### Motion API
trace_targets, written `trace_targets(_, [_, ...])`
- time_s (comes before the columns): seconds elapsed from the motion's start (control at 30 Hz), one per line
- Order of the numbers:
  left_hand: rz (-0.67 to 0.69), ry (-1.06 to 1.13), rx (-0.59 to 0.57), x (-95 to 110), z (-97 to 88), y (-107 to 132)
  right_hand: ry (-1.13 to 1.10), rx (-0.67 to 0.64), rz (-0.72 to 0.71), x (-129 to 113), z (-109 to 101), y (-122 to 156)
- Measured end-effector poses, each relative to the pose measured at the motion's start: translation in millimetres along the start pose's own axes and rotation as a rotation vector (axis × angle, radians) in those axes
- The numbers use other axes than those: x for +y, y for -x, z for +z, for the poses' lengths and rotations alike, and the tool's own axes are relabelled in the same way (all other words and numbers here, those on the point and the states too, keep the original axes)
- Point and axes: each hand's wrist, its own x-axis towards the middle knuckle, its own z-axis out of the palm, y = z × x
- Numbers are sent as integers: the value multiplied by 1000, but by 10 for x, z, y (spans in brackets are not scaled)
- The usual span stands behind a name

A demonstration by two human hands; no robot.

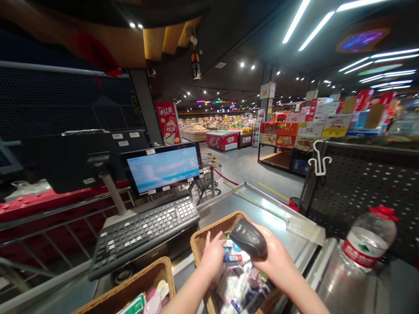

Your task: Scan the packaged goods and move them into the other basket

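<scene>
Checkout station, seen from my own head. My right hand [271,257] is clamped around a black handheld barcode scanner [248,237], held just above a wicker basket [209,237], seemingly so that it stays close to the goods. My left hand [212,255] lies just beside it, the two hands apart, over small packaged goods [238,283] heaped in the basket; whether those fingers [207,239] close on a packet I cannot tell. The basket stands on the steel worktop [248,209] directly before me, within reach of both hands. Left of the basket, a black keyboard [144,233] and a monitor [162,168] are angled toward me, apparently so that both can be used from this standing place. Nearer me and also left of the basket, a second wicker basket [137,279] holds further packaged items [140,304]. Right of the basket, a plastic water bottle [368,237] with a red cap rests before a black pegboard panel [340,205]. Beyond the basket lie a wire shopping trolley [206,179] and lit supermarket displays [327,117].
</scene>
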Motion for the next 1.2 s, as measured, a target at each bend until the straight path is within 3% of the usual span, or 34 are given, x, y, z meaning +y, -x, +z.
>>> trace_targets(0.17, [54, 23, 212, -102, -129, 169, 29, 10, -49, -48, 20, -19])
trace_targets(0.5, [116, -47, 521, -336, -273, 445, 10, -11, -88, -219, 53, -50])
trace_targets(0.63, [112, -125, 585, -387, -468, 626, 0, -20, -75, -290, 88, -69])
trace_targets(0.9, [26, -264, 710, -536, -926, 1044, 12, -29, -185, -396, 260, -125])
trace_targets(1.2, [-58, -346, 771, -709, -1187, 1535, -5, -72, -232, -782, 392, -180])
